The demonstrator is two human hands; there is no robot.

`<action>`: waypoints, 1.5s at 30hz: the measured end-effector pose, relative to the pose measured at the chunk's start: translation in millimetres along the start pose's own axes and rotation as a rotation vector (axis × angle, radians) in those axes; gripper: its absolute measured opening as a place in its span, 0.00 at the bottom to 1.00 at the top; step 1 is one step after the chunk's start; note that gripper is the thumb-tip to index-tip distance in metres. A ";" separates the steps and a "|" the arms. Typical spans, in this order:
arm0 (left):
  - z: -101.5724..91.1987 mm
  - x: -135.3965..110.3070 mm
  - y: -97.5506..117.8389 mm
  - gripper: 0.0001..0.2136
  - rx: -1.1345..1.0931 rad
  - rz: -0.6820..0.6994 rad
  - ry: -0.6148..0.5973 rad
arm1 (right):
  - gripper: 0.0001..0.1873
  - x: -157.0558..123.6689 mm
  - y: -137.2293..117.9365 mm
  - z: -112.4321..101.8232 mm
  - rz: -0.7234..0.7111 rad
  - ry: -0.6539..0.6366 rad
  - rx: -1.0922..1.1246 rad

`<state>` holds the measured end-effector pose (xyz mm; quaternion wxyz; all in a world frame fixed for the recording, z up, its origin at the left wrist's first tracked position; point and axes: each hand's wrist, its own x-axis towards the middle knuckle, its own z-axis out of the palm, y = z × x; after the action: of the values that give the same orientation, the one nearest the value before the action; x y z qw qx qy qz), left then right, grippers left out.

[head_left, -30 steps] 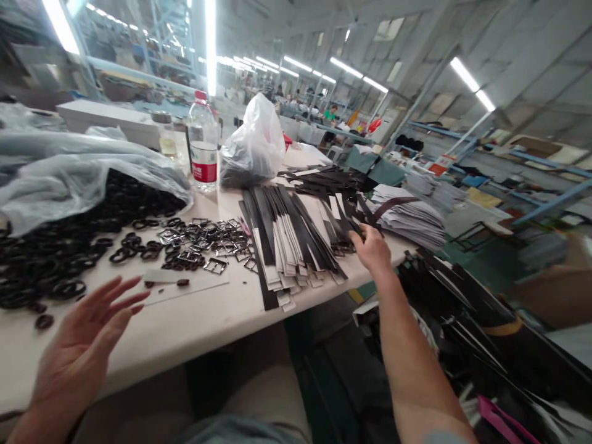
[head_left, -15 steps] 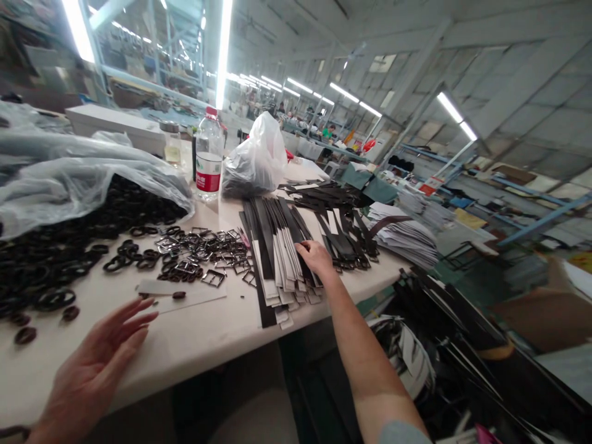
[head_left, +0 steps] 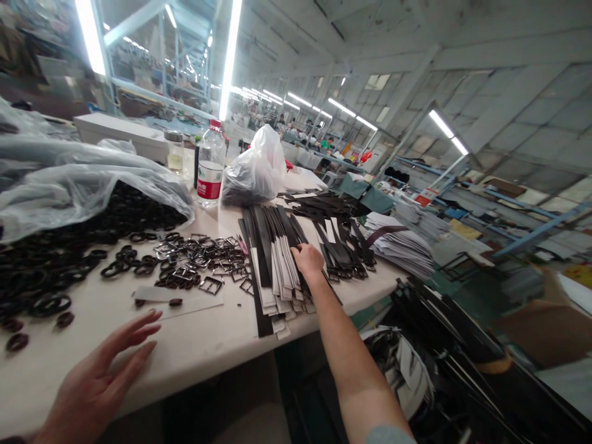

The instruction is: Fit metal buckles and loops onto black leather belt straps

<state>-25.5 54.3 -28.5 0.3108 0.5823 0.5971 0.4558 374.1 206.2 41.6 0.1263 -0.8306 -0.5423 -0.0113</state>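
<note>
My right hand (head_left: pixel 308 260) lies on a long stack of black leather strips with white paper backing (head_left: pixel 272 265), its fingers bent over the strips. Whether it grips any strip is hidden. Just right of it sits a looser bunch of dark strips (head_left: pixel 342 246). My left hand (head_left: pixel 106 376) hovers open over the table's front edge, fingers spread, holding nothing. The nearest thing to it is a white paper strip (head_left: pixel 176 303) with small dark pieces on it. Beyond that lie metal buckles (head_left: pixel 198 259) and a heap of dark rings (head_left: pixel 60 271).
A clear plastic sheet (head_left: pixel 78 197) covers part of the rings. Behind stand a water bottle (head_left: pixel 210 166), a glass jar (head_left: pixel 174 153) and a white bag (head_left: pixel 254 169). Papers (head_left: pixel 398 246) lie at the table's right. A heap of black strips (head_left: pixel 439 333) sits below the table edge.
My right hand has moved left from the loose bunch onto the main stack. My left hand has shifted slightly right and down. The view has tilted upward, so the table sits lower.
</note>
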 end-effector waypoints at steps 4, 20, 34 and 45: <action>-3.2 2.6 -12.3 0.20 0.072 0.007 -0.076 | 0.23 2.0 -4.4 1.2 -0.009 -0.001 0.026; -0.6 6.6 1.2 0.23 -0.115 -0.008 -0.149 | 0.06 -53.7 -39.9 -53.6 -0.278 0.182 0.416; 8.1 53.2 69.9 0.19 -0.992 -0.322 -0.163 | 0.08 -215.5 -7.9 -50.0 -0.428 -0.541 0.947; -19.2 -0.9 58.6 0.09 -0.900 -0.612 -0.172 | 0.13 -218.0 25.6 -37.9 -0.419 -0.587 0.840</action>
<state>-18.5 44.3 32.0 0.6951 0.2271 0.4577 0.5058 312.1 -7.7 39.2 0.2853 -0.5515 -0.6661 0.4133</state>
